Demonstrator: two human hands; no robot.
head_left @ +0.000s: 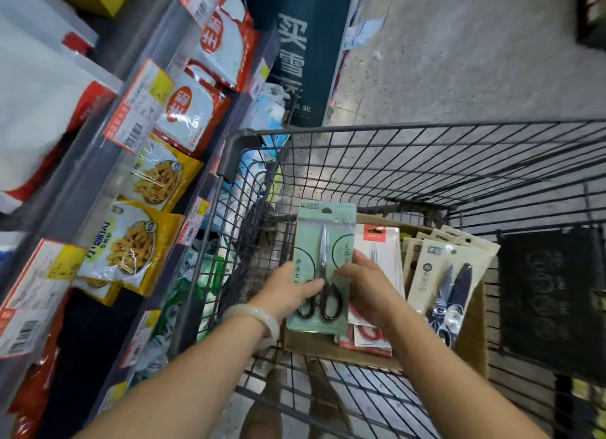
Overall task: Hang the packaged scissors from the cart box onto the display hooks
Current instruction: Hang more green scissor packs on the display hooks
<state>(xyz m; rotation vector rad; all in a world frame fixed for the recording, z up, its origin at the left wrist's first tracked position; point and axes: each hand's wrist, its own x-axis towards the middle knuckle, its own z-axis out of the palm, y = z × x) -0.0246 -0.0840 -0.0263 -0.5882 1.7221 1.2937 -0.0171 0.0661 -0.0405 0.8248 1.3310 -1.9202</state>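
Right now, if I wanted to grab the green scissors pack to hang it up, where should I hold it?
Probably the lower half of the green scissors pack, pinched by its side edges, as the left hand and right hand do. The card is flat and upright, and its hang hole is at the top, so gripping low keeps that free.

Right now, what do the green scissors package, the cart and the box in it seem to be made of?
Green scissors package: seems matte printed card with a clear glossy plastic blister, which shows glare; the handles look like black plastic.
Cart: dark metal wire, judging by the thin welded grid.
Box: plain brown cardboard, dull, with raw edges.
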